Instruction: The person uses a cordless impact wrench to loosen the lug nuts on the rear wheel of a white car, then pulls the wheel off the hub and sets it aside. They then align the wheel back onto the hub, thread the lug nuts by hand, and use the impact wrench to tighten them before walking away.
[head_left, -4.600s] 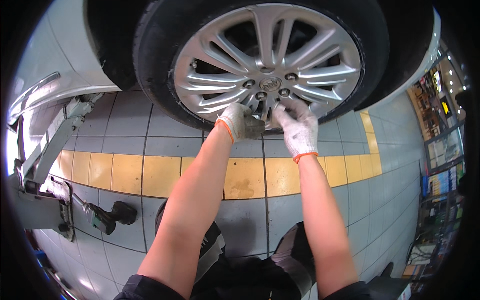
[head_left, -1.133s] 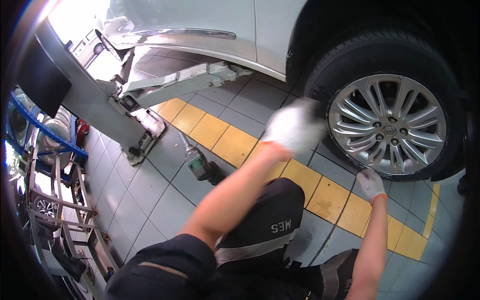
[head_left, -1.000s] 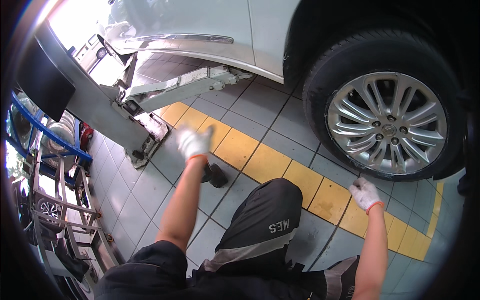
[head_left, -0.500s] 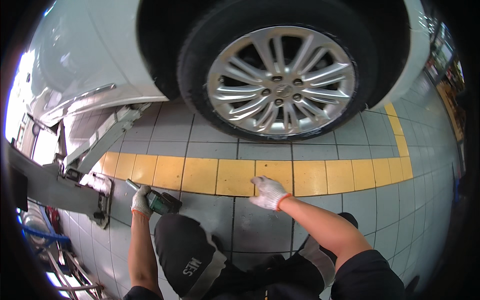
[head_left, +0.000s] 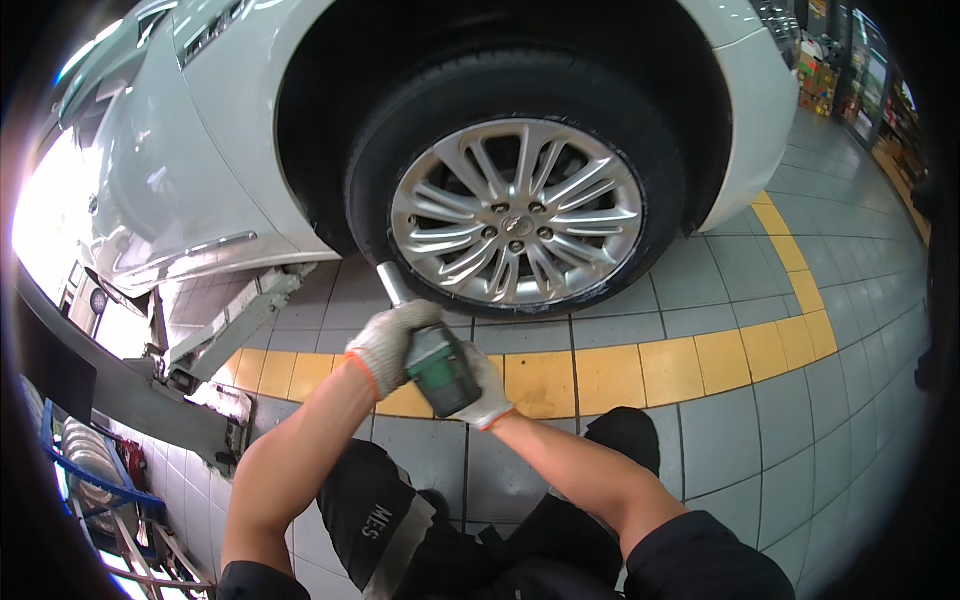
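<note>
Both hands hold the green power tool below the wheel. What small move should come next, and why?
Probably raise the green power tool so its metal socket meets a lug nut. Left hand and right hand grip it, but the socket sits low, apart from the wheel.

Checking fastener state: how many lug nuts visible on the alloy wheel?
5 lug nuts, ringed around the hub of the alloy wheel: upper left, upper right, right, bottom, left. None looks hidden.
</note>
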